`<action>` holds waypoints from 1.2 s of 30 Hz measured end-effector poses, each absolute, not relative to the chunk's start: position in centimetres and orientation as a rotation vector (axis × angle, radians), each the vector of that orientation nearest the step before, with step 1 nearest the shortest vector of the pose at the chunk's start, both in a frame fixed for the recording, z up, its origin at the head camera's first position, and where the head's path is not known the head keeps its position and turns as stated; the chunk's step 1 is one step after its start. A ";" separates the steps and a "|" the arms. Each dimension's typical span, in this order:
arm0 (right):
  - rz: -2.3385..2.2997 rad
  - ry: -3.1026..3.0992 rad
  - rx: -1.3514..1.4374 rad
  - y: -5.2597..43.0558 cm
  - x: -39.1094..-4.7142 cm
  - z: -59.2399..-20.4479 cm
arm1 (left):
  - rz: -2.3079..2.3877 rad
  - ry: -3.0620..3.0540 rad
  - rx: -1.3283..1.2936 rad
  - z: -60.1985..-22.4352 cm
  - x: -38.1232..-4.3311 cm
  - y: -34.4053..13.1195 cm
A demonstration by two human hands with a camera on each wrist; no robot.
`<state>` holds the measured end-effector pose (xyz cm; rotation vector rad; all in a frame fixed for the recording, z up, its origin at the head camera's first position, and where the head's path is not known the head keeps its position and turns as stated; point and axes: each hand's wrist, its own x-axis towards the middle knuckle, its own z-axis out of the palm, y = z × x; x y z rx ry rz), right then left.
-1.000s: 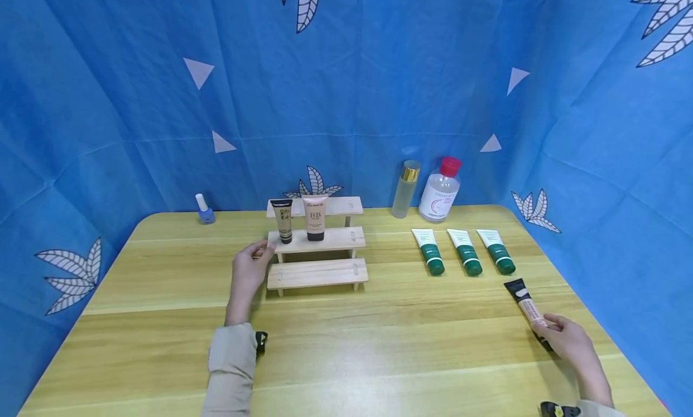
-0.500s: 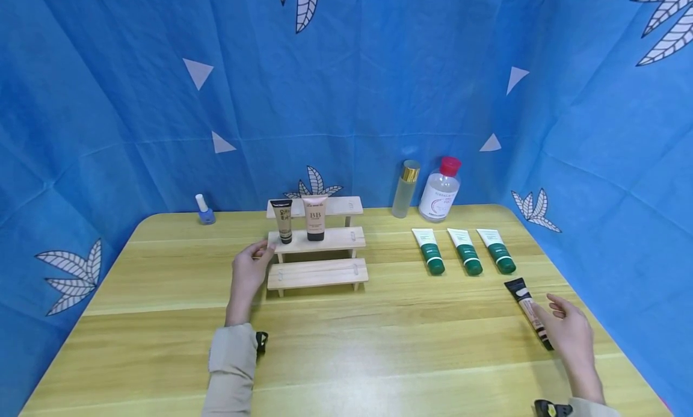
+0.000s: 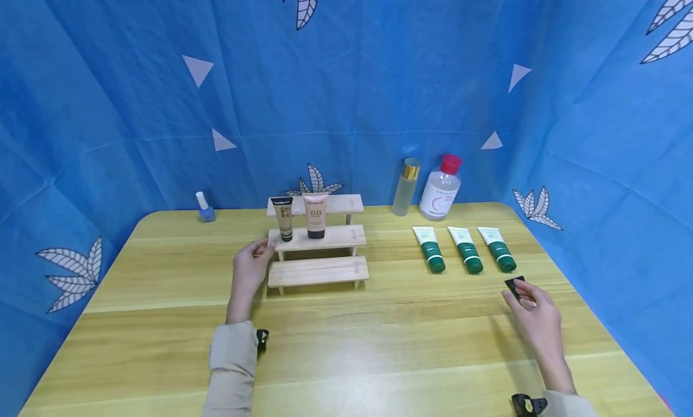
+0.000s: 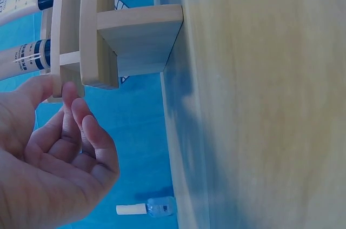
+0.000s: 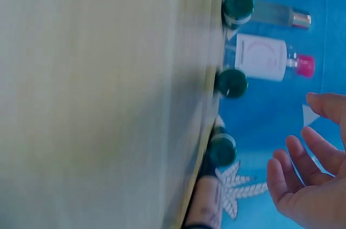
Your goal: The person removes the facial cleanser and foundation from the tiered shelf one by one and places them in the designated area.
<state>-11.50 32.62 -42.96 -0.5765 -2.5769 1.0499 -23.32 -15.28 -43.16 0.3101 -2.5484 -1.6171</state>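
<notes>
A three-step wooden display stand [image 3: 319, 272] holds two upright tubes on its middle step: a black-topped gold tube [image 3: 284, 221] and a pink BB cream tube [image 3: 316, 215]. My left hand [image 3: 251, 272] pinches the left end of that step between thumb and index finger; the left wrist view shows the other fingers [image 4: 102, 142] curled loosely. At the right, a black-and-beige tube [image 5: 205, 202] lies flat on the table. Over it hovers my right hand [image 3: 536, 321], fingers loosely bent and holding nothing, hiding most of the tube in the head view.
Several items stand or lie around: three green-and-white tubes [image 3: 464, 250] in a row, a gold-capped bottle [image 3: 405, 191], a red-capped clear bottle [image 3: 440, 191] at the back, and a blue nail polish bottle [image 3: 206, 211] at back left. Blue cloth [image 3: 379, 74] hangs behind the wooden table [image 3: 406, 351].
My right hand has let go of the black-and-beige tube, lifted off it and moved left and away from me. My left hand stays on the stand.
</notes>
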 end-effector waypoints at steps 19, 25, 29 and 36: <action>1.120 -2.516 -0.258 26.6 -14.5 -42.2 | -1.607 -2.540 0.299 -43.3 -23.4 -15.3; 1.133 -2.504 -0.177 25.0 -15.3 -42.2 | -1.598 -2.545 0.287 -43.3 -23.4 -15.4; 1.155 -2.502 -0.124 24.1 -15.9 -42.1 | -1.593 -2.550 0.290 -43.3 -23.5 -15.4; 1.190 -2.496 -0.041 22.4 -16.9 -42.1 | -1.584 -2.560 0.310 -43.3 -23.4 -15.3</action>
